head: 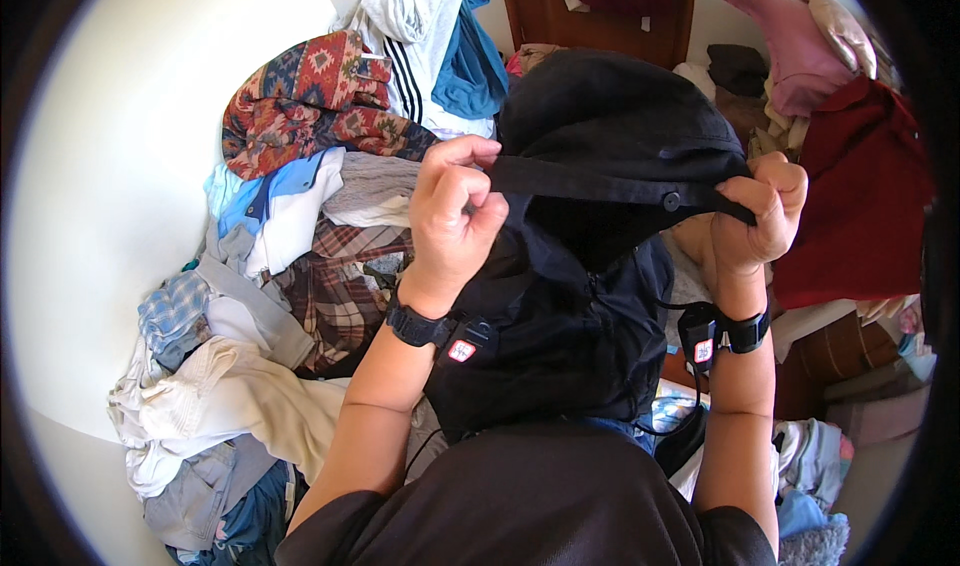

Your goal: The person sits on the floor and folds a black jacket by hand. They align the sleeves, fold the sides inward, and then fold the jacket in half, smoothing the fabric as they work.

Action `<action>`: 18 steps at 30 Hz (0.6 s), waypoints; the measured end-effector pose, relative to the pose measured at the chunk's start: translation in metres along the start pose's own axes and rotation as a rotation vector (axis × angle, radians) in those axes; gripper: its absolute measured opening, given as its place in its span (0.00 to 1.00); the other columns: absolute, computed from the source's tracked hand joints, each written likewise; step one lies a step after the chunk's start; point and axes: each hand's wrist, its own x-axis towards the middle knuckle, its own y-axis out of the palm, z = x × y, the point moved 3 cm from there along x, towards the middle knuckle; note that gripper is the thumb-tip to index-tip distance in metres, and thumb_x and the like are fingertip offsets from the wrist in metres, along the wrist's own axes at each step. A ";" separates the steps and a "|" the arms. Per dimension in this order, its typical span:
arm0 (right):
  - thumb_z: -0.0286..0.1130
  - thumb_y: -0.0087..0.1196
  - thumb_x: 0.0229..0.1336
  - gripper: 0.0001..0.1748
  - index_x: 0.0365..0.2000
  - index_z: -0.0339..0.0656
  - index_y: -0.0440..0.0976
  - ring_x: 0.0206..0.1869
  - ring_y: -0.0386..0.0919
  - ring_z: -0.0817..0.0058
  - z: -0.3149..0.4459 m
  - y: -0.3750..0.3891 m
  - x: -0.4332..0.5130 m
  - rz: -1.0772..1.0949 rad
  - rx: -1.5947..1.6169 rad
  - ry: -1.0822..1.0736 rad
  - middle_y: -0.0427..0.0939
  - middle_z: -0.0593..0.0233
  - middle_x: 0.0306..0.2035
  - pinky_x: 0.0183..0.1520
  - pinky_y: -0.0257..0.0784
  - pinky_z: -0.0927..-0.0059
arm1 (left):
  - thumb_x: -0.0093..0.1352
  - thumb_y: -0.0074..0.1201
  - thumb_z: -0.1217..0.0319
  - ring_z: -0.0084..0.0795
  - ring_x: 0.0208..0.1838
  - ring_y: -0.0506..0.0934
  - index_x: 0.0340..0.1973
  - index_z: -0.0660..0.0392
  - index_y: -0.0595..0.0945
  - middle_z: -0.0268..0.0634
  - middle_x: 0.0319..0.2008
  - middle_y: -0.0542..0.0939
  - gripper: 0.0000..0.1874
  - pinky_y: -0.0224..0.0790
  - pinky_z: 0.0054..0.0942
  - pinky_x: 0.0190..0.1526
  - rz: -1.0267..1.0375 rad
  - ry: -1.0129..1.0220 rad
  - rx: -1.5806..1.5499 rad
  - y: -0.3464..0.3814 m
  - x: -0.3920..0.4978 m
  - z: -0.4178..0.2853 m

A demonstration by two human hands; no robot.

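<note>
A black hooded jacket (555, 326) hangs in front of me, its hood towards the top of the view. My left hand (459, 213) pinches one end of a dark edge band of the hood between curled fingers. At the other end, my right hand (761, 210) grips the same band, which is stretched between the two hands. A round black button (671, 201) sits on the band near my right hand. Below the band the dark opening shows, with a front closure running down the jacket. Both wrists wear black straps with small devices.
Heaped clothes lie at the left: a patterned red garment (300, 101), a brown plaid shirt (337, 296) and cream trousers (255, 393). A white hooded garment (409, 11) is at the top. At the right are a dark red garment (847, 213) and a pink pillow (795, 56). A pale wall (127, 191) bounds the left.
</note>
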 end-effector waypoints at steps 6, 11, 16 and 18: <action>0.12 0.54 0.37 0.14 0.28 0.37 0.72 0.32 0.71 0.72 -0.015 0.009 0.013 0.110 0.114 0.284 0.73 0.66 0.29 0.37 0.65 0.77 | 0.64 0.54 0.81 0.19 0.42 0.74 0.37 0.58 0.73 0.33 0.38 0.78 0.08 0.68 0.21 0.44 0.314 -0.662 -0.798 0.013 -0.010 0.009; 0.15 0.58 0.29 0.16 0.26 0.39 0.74 0.30 0.74 0.68 -0.002 0.000 0.015 0.146 -0.044 0.028 0.73 0.65 0.26 0.34 0.69 0.72 | 0.56 0.56 0.87 0.25 0.33 0.76 0.34 0.60 0.77 0.35 0.31 0.77 0.13 0.68 0.22 0.39 -0.038 -0.282 -0.196 -0.011 0.006 0.006; 0.15 0.58 0.25 0.20 0.28 0.39 0.72 0.29 0.74 0.67 0.007 -0.007 -0.027 0.191 0.047 0.001 0.72 0.64 0.26 0.30 0.70 0.73 | 0.55 0.56 0.89 0.26 0.28 0.64 0.26 0.57 0.66 0.33 0.24 0.66 0.17 0.61 0.22 0.35 -0.309 0.275 0.104 -0.040 0.015 -0.006; 0.13 0.59 0.32 0.19 0.31 0.38 0.71 0.29 0.73 0.71 0.001 -0.009 -0.043 0.139 0.024 0.134 0.72 0.65 0.27 0.31 0.70 0.75 | 0.51 0.54 0.89 0.30 0.26 0.67 0.24 0.58 0.67 0.36 0.24 0.67 0.15 0.62 0.23 0.32 -0.215 0.164 0.190 -0.042 0.019 -0.002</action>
